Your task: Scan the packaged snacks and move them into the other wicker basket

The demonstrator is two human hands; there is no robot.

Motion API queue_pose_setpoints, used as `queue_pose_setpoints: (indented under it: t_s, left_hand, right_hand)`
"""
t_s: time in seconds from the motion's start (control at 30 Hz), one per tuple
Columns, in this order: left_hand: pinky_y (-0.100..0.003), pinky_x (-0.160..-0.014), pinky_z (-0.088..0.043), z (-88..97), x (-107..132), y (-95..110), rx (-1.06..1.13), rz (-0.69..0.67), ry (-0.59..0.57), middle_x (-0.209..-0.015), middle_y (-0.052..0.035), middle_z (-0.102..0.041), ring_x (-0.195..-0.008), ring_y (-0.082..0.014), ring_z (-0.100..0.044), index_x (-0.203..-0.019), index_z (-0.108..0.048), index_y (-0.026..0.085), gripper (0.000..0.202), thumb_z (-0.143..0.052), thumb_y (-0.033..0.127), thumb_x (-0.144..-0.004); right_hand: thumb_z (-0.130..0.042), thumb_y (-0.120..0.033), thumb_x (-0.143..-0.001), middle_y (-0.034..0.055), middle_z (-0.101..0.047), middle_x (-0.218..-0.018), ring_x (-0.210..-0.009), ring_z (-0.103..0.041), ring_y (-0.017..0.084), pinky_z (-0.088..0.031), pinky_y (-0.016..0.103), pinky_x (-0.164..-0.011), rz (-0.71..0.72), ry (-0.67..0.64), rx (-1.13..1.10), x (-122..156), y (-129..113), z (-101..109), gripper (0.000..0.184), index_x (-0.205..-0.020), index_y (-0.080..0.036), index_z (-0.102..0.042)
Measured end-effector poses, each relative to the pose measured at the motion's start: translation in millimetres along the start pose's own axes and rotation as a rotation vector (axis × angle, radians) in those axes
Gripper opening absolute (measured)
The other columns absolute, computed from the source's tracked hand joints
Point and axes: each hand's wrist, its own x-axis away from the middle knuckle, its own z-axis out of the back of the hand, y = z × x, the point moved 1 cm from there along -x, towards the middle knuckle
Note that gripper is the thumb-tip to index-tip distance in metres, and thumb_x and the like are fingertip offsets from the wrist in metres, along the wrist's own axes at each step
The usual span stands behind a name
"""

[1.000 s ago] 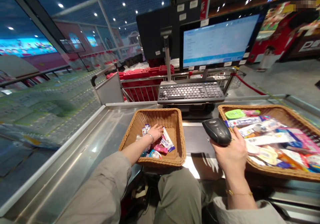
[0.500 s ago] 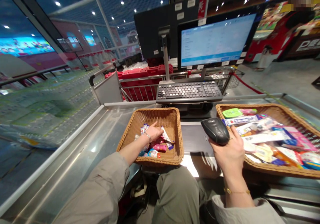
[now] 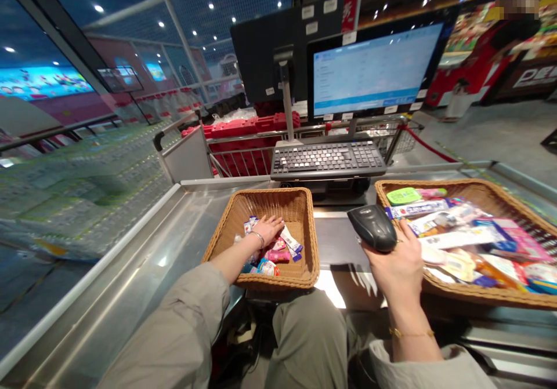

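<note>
My left hand [image 3: 268, 230] reaches into the left wicker basket [image 3: 314, 261], its fingers spread over small packaged goods. Beside its fingertips lies a white-and-purple wrapped stick [image 3: 292, 242]. A pink package [image 3: 277, 255] and a round, colourful one [image 3: 268, 267] are nearer the front of that basket. Between the two baskets, my right hand [image 3: 402, 258] is closed around a black barcode scanner [image 3: 372, 228], whose head points left. Just right of this hand, the right wicker basket [image 3: 491, 299] is filled with several packets, among them a green one [image 3: 404, 196].
Behind the baskets stands a keyboard [image 3: 328, 158] under a lit monitor [image 3: 376, 76]. The metal counter [image 3: 148, 279] stretches along the left. Beyond it are a shopping cart [image 3: 243, 151] and stacked bottles [image 3: 87, 186]. A person in red [image 3: 487, 58] stands at far right.
My left hand has flattened and its fingers have spread; the white-and-purple stick lies free on the basket's contents. My right hand keeps the scanner in nearly the same place.
</note>
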Motion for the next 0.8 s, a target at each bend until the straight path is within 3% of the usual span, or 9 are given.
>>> queue_pose_setpoints:
  t_s: [0.1, 0.17, 0.3, 0.4, 0.5, 0.6, 0.8]
  left_hand:
    - [-0.060, -0.123, -0.019, -8.0, -1.9, 1.3, 0.023, -0.014, -0.029, -0.144, -0.0083, -0.063, -0.140, -0.0304, -0.052, -0.133, -0.061, 0.030, 0.047, -0.074, 0.036, -0.088]
    - [-0.064, -0.123, -0.011, -10.8, -2.4, 0.9, 0.027, -0.006, -0.030, -0.127, -0.0068, -0.073, -0.124, -0.0289, -0.064, -0.121, -0.067, 0.029, 0.035, -0.074, 0.041, -0.088]
    - [-0.066, -0.122, -0.003, -10.5, -1.1, -2.1, 0.022, 0.013, -0.007, -0.100, 0.0003, -0.077, -0.095, -0.0226, -0.072, -0.106, -0.070, 0.029, 0.021, -0.069, 0.043, -0.091]
    - [-0.064, -0.121, -0.015, -7.7, 1.0, -1.4, 0.001, -0.002, 0.000, -0.103, 0.0002, -0.075, -0.097, -0.0219, -0.072, -0.108, -0.069, 0.029, 0.018, -0.067, 0.039, -0.093]
    - [-0.061, -0.115, -0.031, -3.8, 3.0, 3.1, -0.041, -0.027, 0.001, -0.115, -0.0076, -0.073, -0.112, -0.0272, -0.068, -0.110, -0.067, 0.025, 0.018, -0.065, 0.034, -0.095]
    - [-0.054, -0.111, -0.039, 0.4, 4.5, 9.0, -0.085, -0.061, -0.002, -0.120, -0.0131, -0.072, -0.117, -0.0278, -0.066, -0.113, -0.066, 0.020, 0.017, -0.057, 0.024, -0.098]
    - [-0.041, -0.098, -0.049, 4.7, 4.7, 16.0, -0.128, -0.121, -0.037, -0.103, -0.0131, -0.076, -0.095, -0.0236, -0.073, -0.104, -0.067, 0.016, 0.015, -0.054, 0.018, -0.097]
  right_hand:
    - [-0.065, -0.042, -0.077, 0.0139, -0.073, -0.115, -0.141, -0.047, 0.036, -0.040, 0.056, -0.116, -0.001, -0.005, -0.008, -0.2, 0.4, 0.1, 0.037, -0.105, -0.019, -0.072]
    - [-0.065, -0.043, -0.077, 0.0138, -0.073, -0.115, -0.141, -0.047, 0.036, -0.040, 0.056, -0.116, -0.003, -0.002, -0.007, -0.6, 1.0, 0.3, 0.037, -0.105, -0.019, -0.072]
    - [-0.065, -0.044, -0.077, 0.0136, -0.073, -0.117, -0.141, -0.048, 0.035, -0.040, 0.054, -0.117, -0.015, 0.007, -0.008, -1.6, 1.4, 0.9, 0.039, -0.105, -0.019, -0.073]
    - [-0.066, -0.044, -0.075, 0.0141, -0.073, -0.119, -0.140, -0.049, 0.036, -0.041, 0.055, -0.116, -0.036, 0.004, -0.012, -1.3, 1.4, 1.1, 0.042, -0.107, -0.019, -0.073]
    - [-0.066, -0.043, -0.074, 0.0144, -0.073, -0.119, -0.140, -0.049, 0.036, -0.041, 0.056, -0.115, -0.045, 0.009, -0.007, -0.2, 1.5, 0.6, 0.043, -0.109, -0.019, -0.073]
    - [-0.066, -0.042, -0.075, 0.0141, -0.074, -0.118, -0.140, -0.049, 0.036, -0.041, 0.055, -0.114, -0.030, 0.018, -0.008, 0.6, 2.0, -0.2, 0.042, -0.109, -0.019, -0.073]
    - [-0.065, -0.041, -0.075, 0.0137, -0.074, -0.115, -0.139, -0.050, 0.036, -0.042, 0.056, -0.114, -0.016, 0.023, -0.009, 0.4, 4.0, -0.8, 0.041, -0.108, -0.019, -0.073]
